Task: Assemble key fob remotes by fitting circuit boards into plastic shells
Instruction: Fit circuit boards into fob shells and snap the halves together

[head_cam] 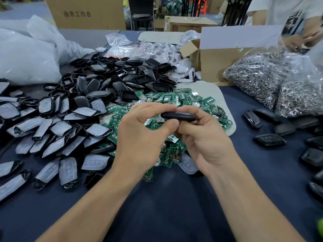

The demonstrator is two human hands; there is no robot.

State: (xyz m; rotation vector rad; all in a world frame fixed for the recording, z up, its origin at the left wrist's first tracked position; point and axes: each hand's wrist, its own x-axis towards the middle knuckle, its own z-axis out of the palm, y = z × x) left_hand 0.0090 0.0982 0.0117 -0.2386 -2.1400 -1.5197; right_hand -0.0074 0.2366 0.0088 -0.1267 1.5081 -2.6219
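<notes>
Navy cloth [166, 206] under shells [122, 79] (cartons [83, 13] behind)

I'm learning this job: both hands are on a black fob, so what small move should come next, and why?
Probably squeeze the fob shut along its edge: the left hand and right hand both pinch it edge-on above the boards, and it looks nearly closed. Afterwards it could join the closed fobs on the right.
</notes>
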